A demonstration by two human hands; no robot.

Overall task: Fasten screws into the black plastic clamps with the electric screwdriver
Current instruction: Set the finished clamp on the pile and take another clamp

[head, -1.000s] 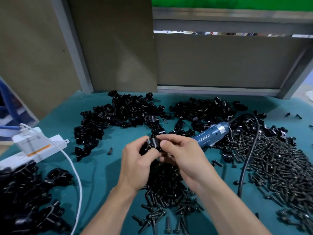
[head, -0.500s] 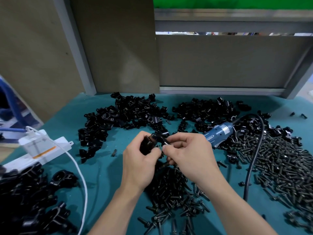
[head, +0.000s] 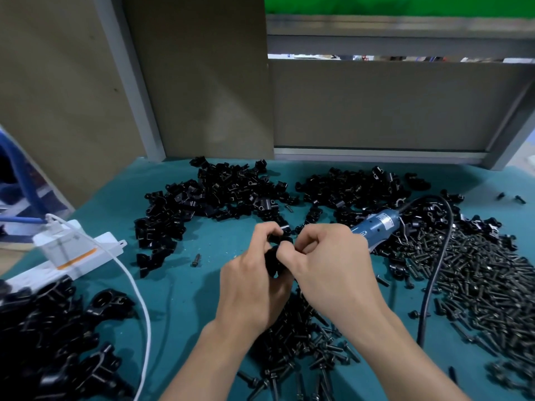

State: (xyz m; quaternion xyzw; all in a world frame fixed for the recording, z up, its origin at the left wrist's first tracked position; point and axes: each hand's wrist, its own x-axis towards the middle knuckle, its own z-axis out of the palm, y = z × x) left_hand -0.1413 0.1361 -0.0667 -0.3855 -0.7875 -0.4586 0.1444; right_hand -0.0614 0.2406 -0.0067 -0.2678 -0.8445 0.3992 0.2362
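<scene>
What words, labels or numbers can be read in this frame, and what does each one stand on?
No text here is readable.
electric screwdriver: pale label on the blue body, print too blurred to read.
white power strip: orange stripe and faint marks, too blurred to read.
Nothing else shows writing.

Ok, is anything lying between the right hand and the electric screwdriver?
Nothing visible. The electric screwdriver lies just behind the right hand, its tip hidden by it. That hand and the left hand both grip a clamp.
</scene>
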